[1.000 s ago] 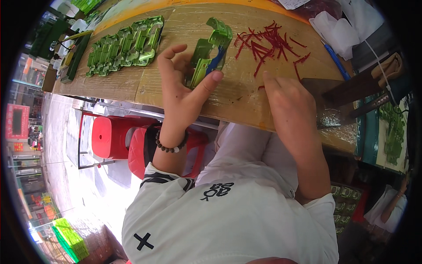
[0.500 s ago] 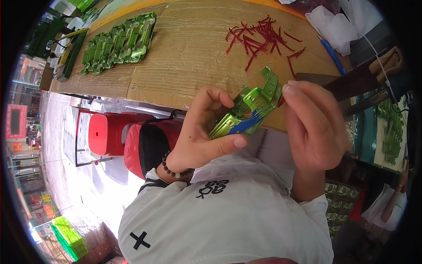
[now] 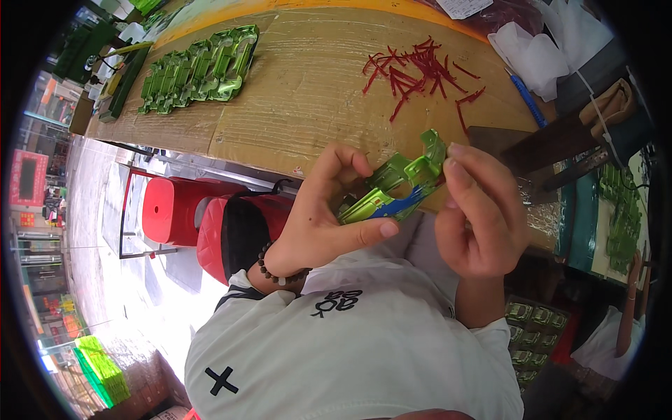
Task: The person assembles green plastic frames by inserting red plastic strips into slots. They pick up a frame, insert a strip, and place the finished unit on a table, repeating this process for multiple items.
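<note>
In my left hand (image 3: 308, 220) is a glossy green toy car body shell (image 3: 383, 201) with blue markings on its side. The thumb lies along the near side and the fingers curl behind it. My right hand (image 3: 483, 217) is closed, thumb and fingertips pinched together at the right end of the shell. Whatever those fingertips hold is hidden. Beyond the hands, a loose heap of thin dark-red strips (image 3: 420, 70) lies on the cardboard-topped table (image 3: 301, 91).
Several green shells (image 3: 199, 70) stand in rows at the far left. A blue pen (image 3: 526, 98) and white crumpled wrapping (image 3: 528, 59) lie at right, near a dark bar (image 3: 507, 148). Red stools (image 3: 168, 210) are left; a tray of shells (image 3: 535, 332) sits lower right.
My right hand has moved slightly left and down, its fingers curling more. The shell's right end has dipped a little. A red bit seen at the right fingertips before no longer shows.
</note>
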Tool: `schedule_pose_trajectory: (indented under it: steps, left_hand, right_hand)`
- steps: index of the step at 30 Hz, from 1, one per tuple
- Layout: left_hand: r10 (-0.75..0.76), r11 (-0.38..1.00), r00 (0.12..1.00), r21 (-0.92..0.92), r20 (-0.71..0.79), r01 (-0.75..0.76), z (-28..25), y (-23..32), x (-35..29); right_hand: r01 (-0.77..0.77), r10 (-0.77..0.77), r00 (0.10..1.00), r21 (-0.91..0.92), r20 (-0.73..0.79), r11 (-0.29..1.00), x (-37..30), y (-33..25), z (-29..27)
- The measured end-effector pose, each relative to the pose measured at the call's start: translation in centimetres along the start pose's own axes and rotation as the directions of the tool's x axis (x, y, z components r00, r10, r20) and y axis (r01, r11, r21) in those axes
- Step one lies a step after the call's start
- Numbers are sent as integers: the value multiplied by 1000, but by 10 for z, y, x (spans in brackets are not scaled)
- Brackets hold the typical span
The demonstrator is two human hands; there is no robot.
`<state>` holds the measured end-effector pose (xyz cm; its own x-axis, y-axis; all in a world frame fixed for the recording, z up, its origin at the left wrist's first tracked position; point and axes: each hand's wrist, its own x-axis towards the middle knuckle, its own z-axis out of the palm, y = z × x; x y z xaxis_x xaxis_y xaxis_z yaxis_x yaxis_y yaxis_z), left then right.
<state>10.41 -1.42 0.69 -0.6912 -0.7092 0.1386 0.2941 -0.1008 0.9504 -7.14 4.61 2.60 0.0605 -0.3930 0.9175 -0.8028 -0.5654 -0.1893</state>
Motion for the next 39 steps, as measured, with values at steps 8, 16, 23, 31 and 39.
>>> schedule_pose_trajectory:
  steps: [8,16,23,31,39]
  left_hand:
    - [34,999,999,19,7,-34,3,-4,-3]
    - [32,999,999,-16,42,-32,16,-6,-8]
    - [126,990,983,47,137,-134,18,-20,-13]
    - [134,989,975,31,180,-141,22,-24,-8]
    - [110,989,976,73,188,-126,18,-25,-9]
  right_hand:
    - [-58,62,996,65,-66,996,-8,-5,1]
    - [-176,185,975,78,-125,981,-22,-18,1]
    - [-204,259,939,239,-227,949,-37,-18,0]
    - [-173,219,959,243,-179,954,-42,-15,-10]
    - [-227,251,954,155,-162,961,-46,-24,-13]
